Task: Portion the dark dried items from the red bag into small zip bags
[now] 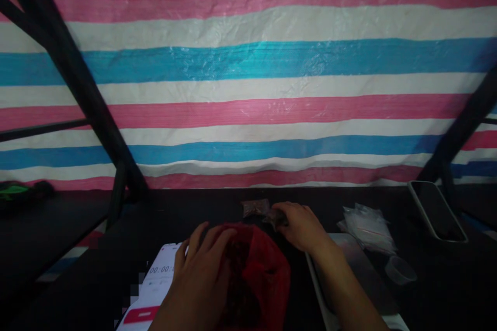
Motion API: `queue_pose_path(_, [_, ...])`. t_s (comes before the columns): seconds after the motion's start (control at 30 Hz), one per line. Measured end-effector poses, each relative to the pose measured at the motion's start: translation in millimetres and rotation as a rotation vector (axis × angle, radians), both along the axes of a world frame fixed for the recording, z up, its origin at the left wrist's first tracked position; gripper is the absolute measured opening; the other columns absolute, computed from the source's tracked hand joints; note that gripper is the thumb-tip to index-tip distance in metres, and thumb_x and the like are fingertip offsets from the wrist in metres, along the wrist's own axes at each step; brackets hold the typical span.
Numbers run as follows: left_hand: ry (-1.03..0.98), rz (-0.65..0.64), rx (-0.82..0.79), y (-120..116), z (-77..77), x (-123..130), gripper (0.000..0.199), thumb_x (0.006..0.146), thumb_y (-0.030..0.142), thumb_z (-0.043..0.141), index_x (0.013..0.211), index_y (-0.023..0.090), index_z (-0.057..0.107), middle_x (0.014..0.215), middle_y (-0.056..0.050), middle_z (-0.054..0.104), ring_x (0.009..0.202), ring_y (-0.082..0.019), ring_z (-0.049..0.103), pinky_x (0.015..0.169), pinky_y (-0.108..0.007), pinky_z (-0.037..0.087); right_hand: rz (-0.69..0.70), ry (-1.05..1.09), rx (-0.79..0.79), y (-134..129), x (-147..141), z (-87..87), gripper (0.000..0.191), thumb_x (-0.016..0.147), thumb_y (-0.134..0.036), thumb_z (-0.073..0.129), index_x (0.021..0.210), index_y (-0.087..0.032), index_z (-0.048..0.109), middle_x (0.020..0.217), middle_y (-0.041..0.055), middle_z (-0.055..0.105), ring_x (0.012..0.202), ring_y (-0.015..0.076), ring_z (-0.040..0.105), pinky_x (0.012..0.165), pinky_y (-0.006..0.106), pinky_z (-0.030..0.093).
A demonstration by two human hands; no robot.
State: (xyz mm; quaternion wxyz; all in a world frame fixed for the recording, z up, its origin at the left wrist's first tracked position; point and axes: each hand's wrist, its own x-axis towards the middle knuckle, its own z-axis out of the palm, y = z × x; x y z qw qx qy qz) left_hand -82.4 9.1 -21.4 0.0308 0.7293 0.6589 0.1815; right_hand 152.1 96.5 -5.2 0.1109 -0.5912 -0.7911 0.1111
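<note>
My left hand (207,269) is on the left rim of the red bag (272,274), fingers spread and curved over its edge; whether they pinch it, I cannot tell. The bag stands open at the near centre of the black table (174,217), dark contents inside. My right hand (301,225), beyond the bag to the right, has its fingers closed around a small filled packet (275,217). A second packet (254,208) lies just left of it. Clear bags (370,230) lie farther right.
</note>
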Motion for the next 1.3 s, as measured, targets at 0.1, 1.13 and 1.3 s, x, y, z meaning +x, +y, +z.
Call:
queue_pose_path(0.1, [0.002, 0.023, -0.007, -6, -10.7, -15, 0.07, 0.085, 0.008, 0.052, 0.148, 0.036, 0.064, 0.165, -0.003, 0.055, 0.154, -0.049, 0.04, 0.114, -0.076, 0.041, 0.002, -0.017, 0.021, 7, -9, -5.0, 0.052, 0.09, -0.012, 0.07, 0.14, -0.02, 0.067, 0.14, 0.0127, 0.074, 0.132, 0.034, 0.067, 0.11, 0.048, 0.046])
queue_pose_path(1.13, [-0.183, -0.083, 0.114, -6, 16.4, -24, 0.063, 0.087, 0.004, 0.053, 0.143, 0.028, 0.069, 0.162, -0.013, 0.054, 0.154, -0.036, 0.047, 0.122, -0.058, 0.046, -0.267, 0.067, 0.03, -24, 195, 23.4, 0.015, 0.083, -0.024, 0.063, 0.072, -0.027, 0.073, 0.081, 0.0071, 0.082, 0.081, 0.0288, 0.08, 0.072, 0.032, 0.055])
queue_pose_path(1.3, [-0.254, -0.127, 0.283, -24, 43.6, 15, 0.05, 0.101, 0.013, 0.042, 0.137, 0.032, 0.071, 0.157, -0.009, 0.06, 0.146, -0.032, 0.056, 0.121, -0.062, 0.045, -0.315, 0.356, 0.205, -49, 166, 43.8, 0.02, 0.082, -0.045, 0.068, 0.09, -0.028, 0.074, 0.09, 0.009, 0.084, 0.086, 0.0321, 0.08, 0.076, 0.038, 0.06])
